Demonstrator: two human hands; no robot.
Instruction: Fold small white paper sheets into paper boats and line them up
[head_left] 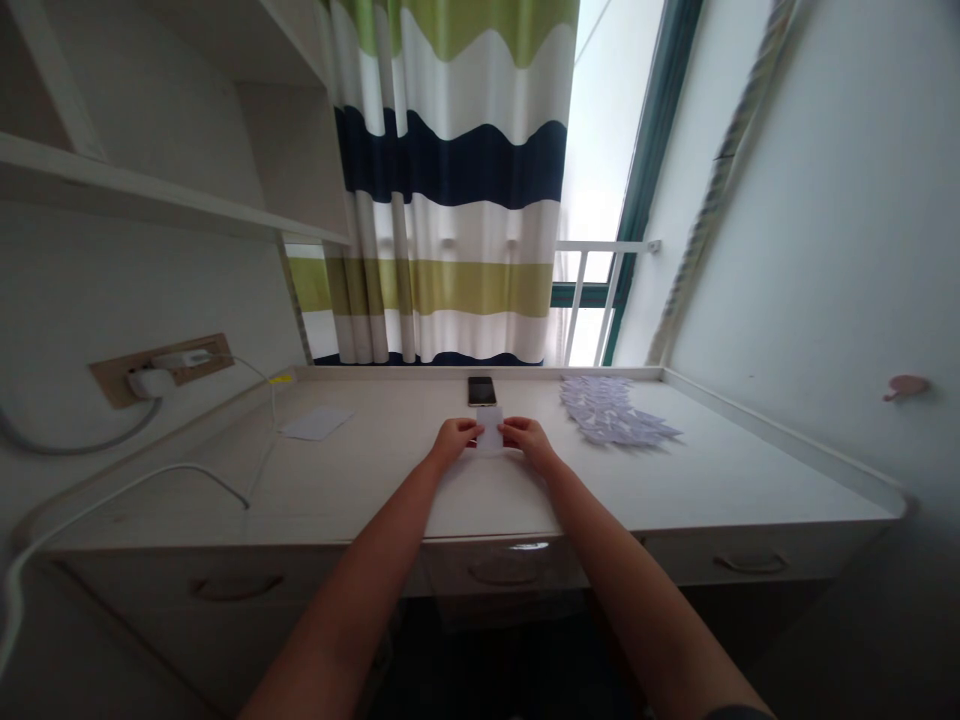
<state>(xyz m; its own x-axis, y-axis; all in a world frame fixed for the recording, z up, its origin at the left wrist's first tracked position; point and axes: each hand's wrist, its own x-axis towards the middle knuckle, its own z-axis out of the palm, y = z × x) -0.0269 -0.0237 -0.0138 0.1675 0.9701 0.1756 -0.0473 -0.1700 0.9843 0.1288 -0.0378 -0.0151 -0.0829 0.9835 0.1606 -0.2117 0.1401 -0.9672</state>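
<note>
Between my two hands, a small white piece of paper (490,430) is held upright just above the desk. My left hand (455,438) pinches its left edge between thumb and fingers. On the opposite edge, my right hand (529,440) grips the paper in the same way. A dark phone (481,390) lies flat right behind the paper. To the right, a spread of many pointed folded white papers (619,412) covers part of the desk. Some flat white sheets (318,423) rest at the left.
The white desk (405,500) has a raised rim at the back and sides. A white cable (217,475) crosses its left part from the wall socket (161,370). A striped curtain (457,230) hangs behind, and a shelf (165,195) juts out at upper left.
</note>
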